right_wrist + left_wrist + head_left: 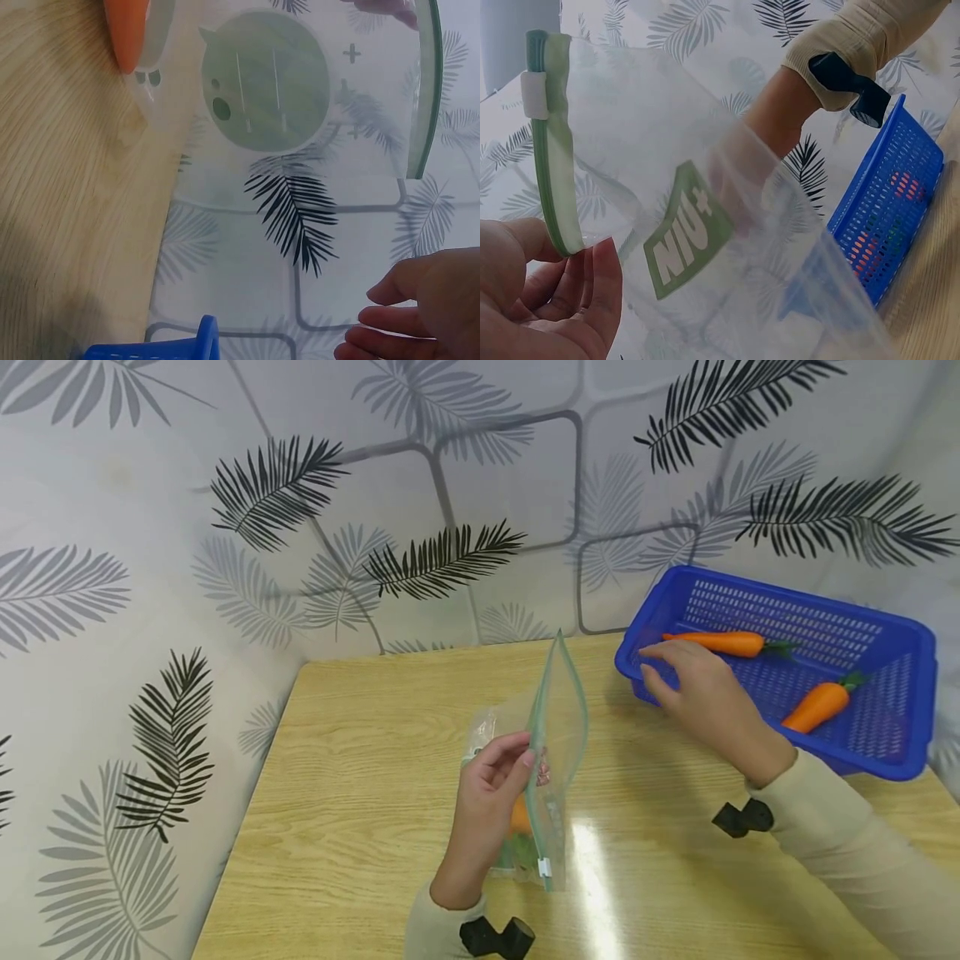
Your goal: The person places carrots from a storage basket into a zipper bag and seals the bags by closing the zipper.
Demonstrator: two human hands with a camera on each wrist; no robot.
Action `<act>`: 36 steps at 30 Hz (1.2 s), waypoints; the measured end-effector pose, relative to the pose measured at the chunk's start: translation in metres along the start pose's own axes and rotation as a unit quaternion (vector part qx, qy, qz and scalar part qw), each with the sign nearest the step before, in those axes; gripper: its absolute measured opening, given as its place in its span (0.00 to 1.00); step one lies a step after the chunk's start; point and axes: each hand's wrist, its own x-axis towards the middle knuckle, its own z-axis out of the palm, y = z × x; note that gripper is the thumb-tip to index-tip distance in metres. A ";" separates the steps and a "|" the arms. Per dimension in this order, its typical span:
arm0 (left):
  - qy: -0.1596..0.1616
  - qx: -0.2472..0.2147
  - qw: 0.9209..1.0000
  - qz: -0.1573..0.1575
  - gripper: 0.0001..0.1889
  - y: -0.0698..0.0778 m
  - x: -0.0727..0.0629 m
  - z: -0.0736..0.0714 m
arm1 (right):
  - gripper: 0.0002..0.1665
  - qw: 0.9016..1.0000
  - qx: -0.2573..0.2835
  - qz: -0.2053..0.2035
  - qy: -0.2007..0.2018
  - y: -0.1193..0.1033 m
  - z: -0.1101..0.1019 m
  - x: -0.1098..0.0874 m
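My left hand (480,806) pinches the green-edged rim of a clear slider zip bag (564,718) between thumb and fingers. The bag's mouth gapes, and its white slider (544,867) sits at the near end. Inside the bag lies a carrot (520,817), partly hidden by the hand. Over the left rim of the blue basket (780,597), my right hand (701,706) hovers with loosely bent fingers and nothing in them. Two carrots with green tops are in the basket: one at the back (738,644), one nearer the front (819,707).
The wooden table (337,793) carries the bag and the basket. Behind it stands a backdrop (480,485) patterned with leaves. Dark straps (742,818) are worn on both wrists.
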 end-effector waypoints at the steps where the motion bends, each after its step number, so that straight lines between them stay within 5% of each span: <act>1: 0.001 0.003 1.000 -0.001 0.14 0.000 0.000 0.000 | 0.15 1.000 0.002 0.005 -0.005 0.003 -0.001 0.001; 17: 0.000 -0.011 1.000 -0.001 0.13 -0.003 0.001 0.002 | 0.20 0.992 -0.022 0.083 -0.093 0.058 -0.004 0.004; 25: -0.001 -0.013 1.000 -0.002 0.13 -0.004 0.001 0.002 | 0.11 0.985 -0.013 0.126 -0.120 0.088 -0.001 0.002; 36: 0.002 -0.023 1.000 -0.007 0.13 -0.004 0.000 0.001 | 0.23 0.967 -0.037 0.176 -0.182 0.118 0.005 0.000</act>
